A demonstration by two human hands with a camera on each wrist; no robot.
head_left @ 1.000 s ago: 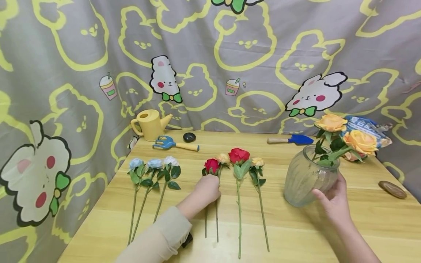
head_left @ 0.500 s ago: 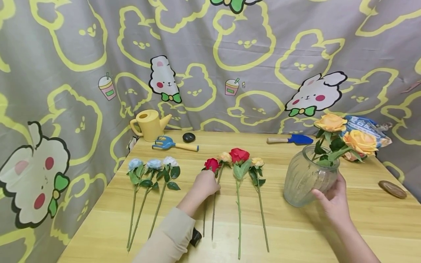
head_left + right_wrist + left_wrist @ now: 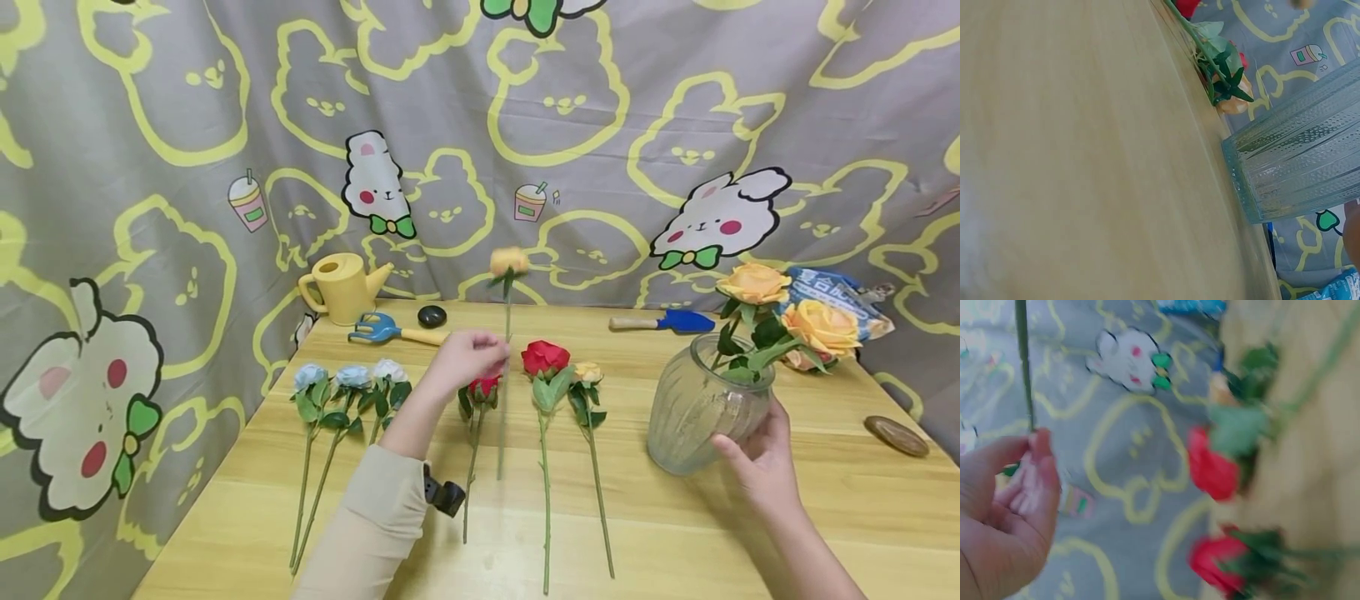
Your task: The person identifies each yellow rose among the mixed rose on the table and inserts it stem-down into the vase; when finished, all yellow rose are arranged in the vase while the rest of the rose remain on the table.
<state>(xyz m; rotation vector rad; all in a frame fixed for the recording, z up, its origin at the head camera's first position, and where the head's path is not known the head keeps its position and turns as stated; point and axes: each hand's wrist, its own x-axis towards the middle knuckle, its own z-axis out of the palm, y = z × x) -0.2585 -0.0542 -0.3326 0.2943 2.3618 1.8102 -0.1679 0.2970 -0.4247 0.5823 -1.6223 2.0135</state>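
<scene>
My left hand (image 3: 467,362) pinches the stem of a pale yellow artificial rose (image 3: 509,262), held upright above the table. The left wrist view shows the green stem (image 3: 1024,362) between thumb and fingertips. Just under that hand lies a red rose (image 3: 483,388); a larger red rose (image 3: 546,357) and a small yellow rose (image 3: 588,372) lie to its right. My right hand (image 3: 765,458) grips the ribbed glass vase (image 3: 678,417) from its right side, thumb across the front. Two orange-yellow roses (image 3: 753,281) stand in the vase, leaning right.
Two light blue roses (image 3: 309,375) and a white rose (image 3: 388,368) lie at the left. Along the back are a yellow watering can (image 3: 347,287), a blue hand fork (image 3: 384,327), a black stone (image 3: 432,316), a blue trowel (image 3: 686,321) and a blue packet (image 3: 832,296). A brown stone (image 3: 896,435) lies far right.
My left hand has lifted the pale yellow rose from beside the smaller red rose, raising it up off the table. My right hand and the vase have stayed in place.
</scene>
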